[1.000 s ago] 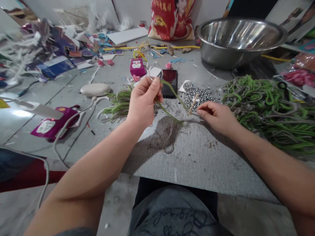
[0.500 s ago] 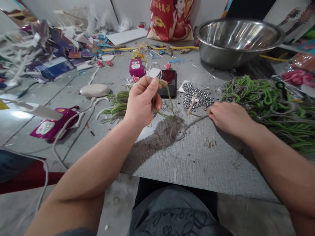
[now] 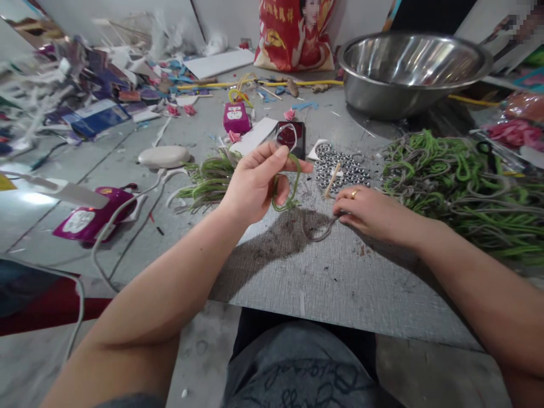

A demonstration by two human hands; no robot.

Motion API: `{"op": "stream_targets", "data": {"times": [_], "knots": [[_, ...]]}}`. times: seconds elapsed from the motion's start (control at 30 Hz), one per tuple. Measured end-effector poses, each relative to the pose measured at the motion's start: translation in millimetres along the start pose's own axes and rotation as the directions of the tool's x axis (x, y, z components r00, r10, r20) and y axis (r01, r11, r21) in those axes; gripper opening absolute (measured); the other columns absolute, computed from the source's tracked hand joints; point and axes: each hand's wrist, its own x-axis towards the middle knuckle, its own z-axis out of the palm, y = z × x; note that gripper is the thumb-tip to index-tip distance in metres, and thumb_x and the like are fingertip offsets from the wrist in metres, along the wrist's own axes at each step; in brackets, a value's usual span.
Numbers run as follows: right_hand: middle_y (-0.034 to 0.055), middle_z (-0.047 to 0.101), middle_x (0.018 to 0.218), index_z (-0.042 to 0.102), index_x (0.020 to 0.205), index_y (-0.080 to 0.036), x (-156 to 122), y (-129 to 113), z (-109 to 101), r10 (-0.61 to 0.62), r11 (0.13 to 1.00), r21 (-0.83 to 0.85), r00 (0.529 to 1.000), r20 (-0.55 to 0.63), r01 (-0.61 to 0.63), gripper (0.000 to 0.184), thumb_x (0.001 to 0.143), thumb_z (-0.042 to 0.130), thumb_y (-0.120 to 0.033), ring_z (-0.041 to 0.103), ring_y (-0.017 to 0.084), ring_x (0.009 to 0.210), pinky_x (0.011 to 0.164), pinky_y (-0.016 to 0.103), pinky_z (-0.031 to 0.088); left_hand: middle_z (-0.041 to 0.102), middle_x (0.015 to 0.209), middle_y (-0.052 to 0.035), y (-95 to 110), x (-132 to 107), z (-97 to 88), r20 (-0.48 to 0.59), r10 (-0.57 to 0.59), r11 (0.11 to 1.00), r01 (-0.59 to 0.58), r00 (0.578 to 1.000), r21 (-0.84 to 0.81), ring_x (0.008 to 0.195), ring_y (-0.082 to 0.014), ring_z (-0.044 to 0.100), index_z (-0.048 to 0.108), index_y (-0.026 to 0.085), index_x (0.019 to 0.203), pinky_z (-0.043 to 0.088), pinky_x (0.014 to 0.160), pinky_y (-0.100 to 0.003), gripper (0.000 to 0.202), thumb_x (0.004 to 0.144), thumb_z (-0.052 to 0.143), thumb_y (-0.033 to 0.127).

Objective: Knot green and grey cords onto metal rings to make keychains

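The right hand [image 3: 374, 215], pinching a thin green-and-grey cord [image 3: 318, 239], has come nearer the left hand [image 3: 264, 180], which pinches cord and a pale round ring [image 3: 295, 136], one finger extended; apparently this lends slack.

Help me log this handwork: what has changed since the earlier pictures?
The left hand, holding a pale ring and green-grey cord, shifted slightly right and down in view, so the ring overlaps the phone. The right hand, gripping the cord's grey part, went right, then back left. Silver beads, steel basin and cord heap stayed put.
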Motion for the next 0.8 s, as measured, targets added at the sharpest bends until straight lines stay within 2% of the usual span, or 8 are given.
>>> {"op": "stream_targets", "data": {"times": [0.1,0.2,0.3,0.4,0.47,0.57,0.7,0.8], "knots": [[0.0084,0.059,0.084,0.054,0.072,-0.019,2.2,-4.8,1.0,-0.013,1.0,0.01,1.0,0.009,0.012,0.018,0.085,0.041,-0.018,0.052,0.022,0.081,0.069,0.035,0.039,0.067,0.078,0.0013,-6.3,-0.7,0.4,0.101,-0.036,0.999,0.037,0.994,-0.008,0.03,-0.0003,0.042,0.038,0.018,0.069,0.029,0.03,-0.016,0.026,0.085,0.049,0.035],[0.0063,0.058,0.078,0.05,0.076,-0.02,-0.8,-9.9,-6.0,0.065,0.981,0.184,0.996,-0.056,-0.053,0.015,0.086,0.039,-0.022,0.053,0.02,0.073,0.066,0.034,0.04,0.067,0.077,0.0,-14.2,-2.8,2.2,0.256,-0.147,0.988,0.155,0.955,-0.008,0.031,-0.003,0.047,0.04,0.018,0.07,0.03,0.03,-0.016,0.024,0.082,0.054,0.033],[0.0031,0.06,0.076,0.048,0.081,-0.021,-5.2,-15.5,-14.7,0.226,0.865,0.484,0.963,-0.147,-0.13,0.009,0.086,0.042,-0.026,0.055,0.017,0.069,0.062,0.031,0.041,0.065,0.067,0.0002,-20.0,-5.8,4.3,0.439,-0.308,0.945,0.325,0.844,0.038,0.034,-0.0061,0.052,0.043,0.017,0.07,0.033,0.031,-0.016,0.024,0.079,0.058,0.033],[-0.0008,0.056,0.067,0.046,0.079,-0.022,-6.6,-16.9,-18.8,0.343,0.658,0.75,0.914,-0.219,-0.067,0.007,0.085,0.046,-0.026,0.053,0.013,0.06,0.058,0.028,0.041,0.065,0.067,-0.0014,-21.5,-7.9,4.9,0.601,-0.39,0.898,0.433,0.698,0.079,0.036,-0.0063,0.053,0.046,0.015,0.068,0.037,0.034,-0.017,0.026,0.077,0.062,0.033],[-0.0034,0.05,0.062,0.044,0.078,-0.022,-6.1,-14.5,-19.9,0.432,0.513,0.858,0.873,-0.226,-0.032,0.007,0.084,0.048,-0.025,0.046,0.009,0.049,0.049,0.026,0.037,0.065,0.068,-0.0013,-20.3,-8.3,4.4,0.658,-0.395,0.885,0.458,0.641,0.085,0.037,-0.0053,0.052,0.048,0.014,0.067,0.037,0.035,-0.017,0.026,0.075,0.064,0.033],[-0.0056,0.043,0.059,0.05,0.085,-0.021,-6.6,-8.0,-24.0,0.508,0.478,0.874,0.84,-0.19,-0.091,0.01,0.083,0.051,-0.03,0.033,0.007,0.042,0.041,0.024,0.026,0.06,0.06,0.0022,-17.2,-7.0,2.8,0.623,-0.355,0.893,0.451,0.696,0.005,0.036,-0.0045,0.05,0.049,0.014,0.066,0.036,0.035,-0.017,0.025,0.074,0.066,0.03],[-0.0052,0.036,0.052,0.061,0.079,-0.018,-13.2,0.1,-35.2,0.384,0.636,0.725,0.923,-0.001,-0.264,0.031,0.081,0.054,-0.049,0.03,0.008,0.045,0.043,0.025,0.022,0.055,0.057,0.0045,-15.0,-2.5,-0.9,0.476,-0.251,0.917,0.365,0.843,-0.163,0.036,-0.0045,0.049,0.048,0.015,0.066,0.035,0.035,-0.017,0.021,0.076,0.063,0.026],[-0.0045,0.037,0.051,0.062,0.068,-0.019,-19.8,2.2,-41.4,0.298,0.543,0.801,0.95,0.097,-0.252,0.037,0.075,0.058,-0.055,0.029,0.006,0.045,0.042,0.025,0.02,0.055,0.058,0.0044,-15.9,0.6,-4.1,0.427,-0.216,0.92,0.33,0.878,-0.214,0.035,-0.005,0.05,0.047,0.016,0.067,0.036,0.037,-0.018,0.019,0.078,0.06,0.024]]}}
